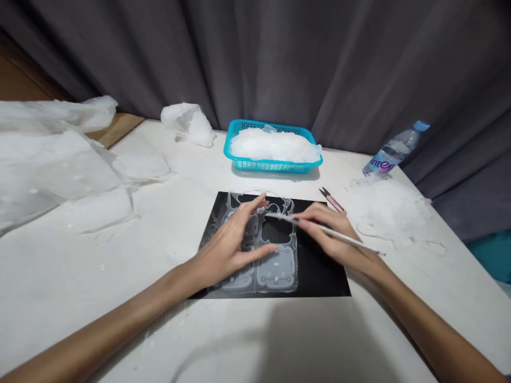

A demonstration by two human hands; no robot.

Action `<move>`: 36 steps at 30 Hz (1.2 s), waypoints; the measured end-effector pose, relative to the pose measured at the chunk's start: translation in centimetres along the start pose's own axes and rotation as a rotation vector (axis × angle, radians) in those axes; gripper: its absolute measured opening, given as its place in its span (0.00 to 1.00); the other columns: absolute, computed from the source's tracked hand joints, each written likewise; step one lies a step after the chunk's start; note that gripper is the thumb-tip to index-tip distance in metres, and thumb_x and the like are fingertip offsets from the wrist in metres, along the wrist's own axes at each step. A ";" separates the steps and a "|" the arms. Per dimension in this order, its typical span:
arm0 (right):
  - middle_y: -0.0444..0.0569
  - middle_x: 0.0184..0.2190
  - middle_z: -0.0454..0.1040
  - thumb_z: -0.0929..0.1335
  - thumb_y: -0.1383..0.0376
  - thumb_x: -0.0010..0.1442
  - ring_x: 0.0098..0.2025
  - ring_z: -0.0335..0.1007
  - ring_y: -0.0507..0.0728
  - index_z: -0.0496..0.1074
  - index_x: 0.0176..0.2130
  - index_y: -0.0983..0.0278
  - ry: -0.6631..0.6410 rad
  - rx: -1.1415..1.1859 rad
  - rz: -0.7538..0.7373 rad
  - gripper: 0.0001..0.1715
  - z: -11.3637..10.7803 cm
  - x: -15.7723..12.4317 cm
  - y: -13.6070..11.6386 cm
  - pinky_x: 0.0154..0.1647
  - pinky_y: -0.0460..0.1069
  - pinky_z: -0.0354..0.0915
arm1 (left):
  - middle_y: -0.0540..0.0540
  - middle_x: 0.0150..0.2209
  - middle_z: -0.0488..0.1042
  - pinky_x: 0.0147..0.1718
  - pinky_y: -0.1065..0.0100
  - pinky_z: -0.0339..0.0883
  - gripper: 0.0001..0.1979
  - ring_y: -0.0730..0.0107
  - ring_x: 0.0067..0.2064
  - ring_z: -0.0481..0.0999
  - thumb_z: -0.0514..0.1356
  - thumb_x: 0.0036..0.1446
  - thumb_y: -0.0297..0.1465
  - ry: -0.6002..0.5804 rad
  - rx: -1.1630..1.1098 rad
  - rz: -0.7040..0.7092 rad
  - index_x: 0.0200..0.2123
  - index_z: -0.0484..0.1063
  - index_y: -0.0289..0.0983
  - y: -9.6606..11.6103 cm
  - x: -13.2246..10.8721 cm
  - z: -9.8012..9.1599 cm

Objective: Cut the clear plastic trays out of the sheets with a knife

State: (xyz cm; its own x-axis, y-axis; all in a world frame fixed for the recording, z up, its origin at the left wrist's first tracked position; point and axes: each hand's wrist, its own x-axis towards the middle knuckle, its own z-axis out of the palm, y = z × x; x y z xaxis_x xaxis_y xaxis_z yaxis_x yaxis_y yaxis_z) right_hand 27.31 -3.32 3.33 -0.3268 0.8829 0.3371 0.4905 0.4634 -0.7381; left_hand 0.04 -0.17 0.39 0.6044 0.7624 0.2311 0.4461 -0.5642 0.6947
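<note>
A translucent molded sheet (276, 271) with rounded panels lies on a black mat (323, 271); one upper panel is a cut-out through which the mat shows. My left hand (231, 239) rests across the sheet, thumb and fingers stretched apart on either side of the opening. Pinched in my right hand (331, 234) is a slim, whitish pen-like tool (351, 240), its tip at the upper edge of the cut-out. Whether that tip is a blade I cannot tell. Small pink-handled thread snips (333, 201) lie beyond my right hand, at the mat's corner.
Behind the mat stands a turquoise basket (275, 166) heaped with translucent white pieces. A water bottle (393, 151) stands at the right, near a pile of clear scraps (393, 210). Plastic bags (59, 170) cover the left side, and a crumpled white bag (187, 125) sits by the curtain.
</note>
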 end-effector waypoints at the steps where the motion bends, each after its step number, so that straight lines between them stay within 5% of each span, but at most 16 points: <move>1: 0.48 0.41 0.79 0.67 0.64 0.74 0.42 0.76 0.56 0.80 0.51 0.59 -0.071 0.047 -0.004 0.12 0.8 -0.4 -1.1 0.45 0.50 0.71 | 0.39 0.69 0.66 0.67 0.52 0.64 0.46 0.52 0.68 0.69 0.66 0.67 0.45 0.032 -0.011 0.034 0.77 0.42 0.48 0.1 0.0 0.0; 4: 0.45 0.37 0.76 0.68 0.62 0.74 0.35 0.73 0.53 0.77 0.59 0.58 -0.151 0.143 -0.008 0.17 2.1 -1.1 -3.1 0.38 0.48 0.71 | 0.42 0.56 0.77 0.60 0.57 0.70 0.22 0.57 0.59 0.76 0.60 0.73 0.38 0.010 -0.056 0.126 0.67 0.67 0.45 0.4 0.2 0.0; 7: 0.45 0.38 0.77 0.66 0.62 0.75 0.35 0.72 0.54 0.75 0.60 0.55 0.000 0.110 0.032 0.18 2.0 -1.3 -2.7 0.39 0.49 0.71 | 0.44 0.47 0.81 0.51 0.61 0.72 0.12 0.59 0.49 0.80 0.58 0.74 0.38 0.032 -0.149 0.043 0.49 0.79 0.39 0.6 0.3 0.0; 12: 0.49 0.38 0.76 0.65 0.64 0.75 0.41 0.72 0.58 0.79 0.50 0.59 0.226 -0.133 -0.068 0.13 2.8 -0.8 -0.2 0.45 0.55 0.70 | 0.46 0.46 0.84 0.49 0.62 0.74 0.17 0.58 0.47 0.82 0.64 0.68 0.46 0.089 -0.295 -0.219 0.46 0.80 0.38 0.7 0.7 -0.2; 18: 0.51 0.39 0.76 0.69 0.64 0.73 0.44 0.68 0.60 0.77 0.50 0.60 0.076 -0.335 -0.237 0.08 4.5 -0.7 0.5 0.47 0.56 0.71 | 0.45 0.42 0.83 0.47 0.64 0.74 0.15 0.61 0.44 0.81 0.65 0.66 0.44 0.115 -0.359 -0.221 0.42 0.80 0.38 0.8 1.1 -0.3; 26: 0.51 0.38 0.75 0.67 0.68 0.73 0.41 0.68 0.59 0.75 0.44 0.62 0.075 -0.390 -0.270 0.05 4.5 -0.6 0.5 0.45 0.55 0.71 | 0.51 0.34 0.75 0.31 0.70 0.66 0.13 0.70 0.32 0.72 0.68 0.60 0.41 0.065 -0.301 -0.207 0.39 0.74 0.38 0.5 1.0 -0.1; 33: 0.51 0.38 0.74 0.67 0.72 0.70 0.41 0.68 0.59 0.73 0.41 0.63 0.005 -0.399 -0.312 0.05 4.5 -0.8 0.6 0.44 0.54 0.71 | 0.49 0.34 0.80 0.34 0.68 0.65 0.14 0.67 0.34 0.75 0.64 0.64 0.43 0.007 -0.216 -0.198 0.38 0.79 0.38 0.9 1.1 -0.2; 36: 0.51 0.37 0.74 0.67 0.75 0.67 0.41 0.68 0.59 0.72 0.40 0.63 -0.042 -0.391 -0.380 0.08 4.5 -1.1 0.1 0.43 0.52 0.70 | 0.49 0.31 0.79 0.29 0.70 0.65 0.14 0.67 0.31 0.75 0.64 0.62 0.43 0.149 -0.282 -0.341 0.36 0.76 0.37 0.0 1.4 -0.1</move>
State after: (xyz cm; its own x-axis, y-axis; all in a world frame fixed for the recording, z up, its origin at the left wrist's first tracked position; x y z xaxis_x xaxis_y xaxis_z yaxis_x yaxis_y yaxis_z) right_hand 24.07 -4.59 0.27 -0.5680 0.6475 0.5080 0.5926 0.7501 -0.2936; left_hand 0.81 0.93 0.73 0.3438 0.9383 0.0379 0.3937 -0.1807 0.9013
